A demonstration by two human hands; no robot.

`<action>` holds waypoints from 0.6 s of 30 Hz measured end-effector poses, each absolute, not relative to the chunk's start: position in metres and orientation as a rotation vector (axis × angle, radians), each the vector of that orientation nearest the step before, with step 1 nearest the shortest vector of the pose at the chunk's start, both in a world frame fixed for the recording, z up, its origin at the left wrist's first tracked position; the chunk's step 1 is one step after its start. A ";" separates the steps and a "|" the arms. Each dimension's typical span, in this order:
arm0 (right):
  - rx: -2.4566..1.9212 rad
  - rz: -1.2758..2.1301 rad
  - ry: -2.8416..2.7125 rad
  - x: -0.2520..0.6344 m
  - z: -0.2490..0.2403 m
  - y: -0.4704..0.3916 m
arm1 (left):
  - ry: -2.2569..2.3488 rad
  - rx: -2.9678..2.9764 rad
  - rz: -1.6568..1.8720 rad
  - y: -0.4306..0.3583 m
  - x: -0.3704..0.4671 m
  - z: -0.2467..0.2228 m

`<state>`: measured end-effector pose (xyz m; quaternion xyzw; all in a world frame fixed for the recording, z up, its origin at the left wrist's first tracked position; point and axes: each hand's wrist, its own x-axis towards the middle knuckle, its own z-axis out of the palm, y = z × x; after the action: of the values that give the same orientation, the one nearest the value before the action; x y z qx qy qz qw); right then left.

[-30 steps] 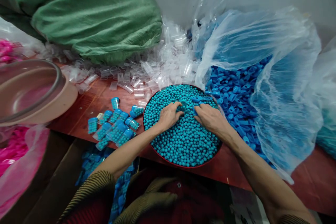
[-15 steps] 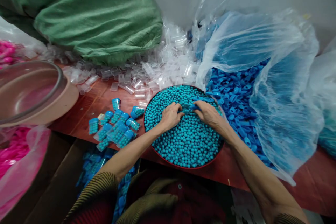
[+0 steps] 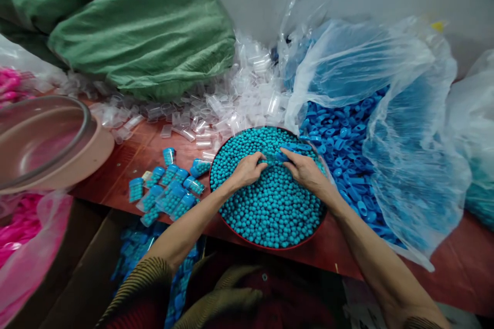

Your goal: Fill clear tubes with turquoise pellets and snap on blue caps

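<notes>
A round red-rimmed tub [image 3: 270,247] full of small turquoise beads [image 3: 270,211] stands in front of me. Over the beads, my left hand [image 3: 247,168] is closed around a small clear container [image 3: 270,159], whose contents I cannot make out well. My right hand [image 3: 303,167] pinches a blue cap [image 3: 281,156] against the container's right end; whether it is seated is unclear. Just beyond my right fingers, more blue caps [image 3: 301,147] lie on the beads. Left of the tub, several bead-filled containers with blue caps [image 3: 172,190] lie in a heap.
A plastic bag [image 3: 409,164] of blue caps [image 3: 347,139] spills open at right. Clear empty containers [image 3: 239,103] pile up behind the tub, near a green cloth sack [image 3: 142,31]. Nested basins [image 3: 96,149] stand on the red table [image 3: 127,159] at left, above a bag of pink pieces [image 3: 23,221].
The blue cap in my right hand has come closer to the container in my left hand. My right fingers have shifted slightly left, and the view has moved a little.
</notes>
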<state>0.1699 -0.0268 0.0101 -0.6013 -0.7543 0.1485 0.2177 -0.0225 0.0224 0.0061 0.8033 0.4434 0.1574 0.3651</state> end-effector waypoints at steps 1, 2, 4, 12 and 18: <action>-1.641 0.422 -1.996 0.167 0.013 -0.027 | 1.115 2.038 0.432 0.023 -0.024 0.009; -1.609 0.431 -1.921 0.163 0.016 -0.027 | 1.078 2.018 0.462 0.024 -0.025 0.011; -1.527 0.438 -1.851 0.154 0.019 -0.028 | 0.981 1.967 0.539 0.023 -0.025 0.016; -1.451 0.491 -1.849 0.140 0.026 -0.033 | 0.887 1.385 0.631 0.003 -0.024 0.018; -1.462 0.588 -1.779 0.140 0.030 -0.035 | 0.832 1.263 0.658 -0.001 -0.028 0.019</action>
<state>0.1400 -0.0350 0.0297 -0.5707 -0.6945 0.2294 0.3732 -0.0285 -0.0007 0.0195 0.5621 0.3703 0.2932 0.6789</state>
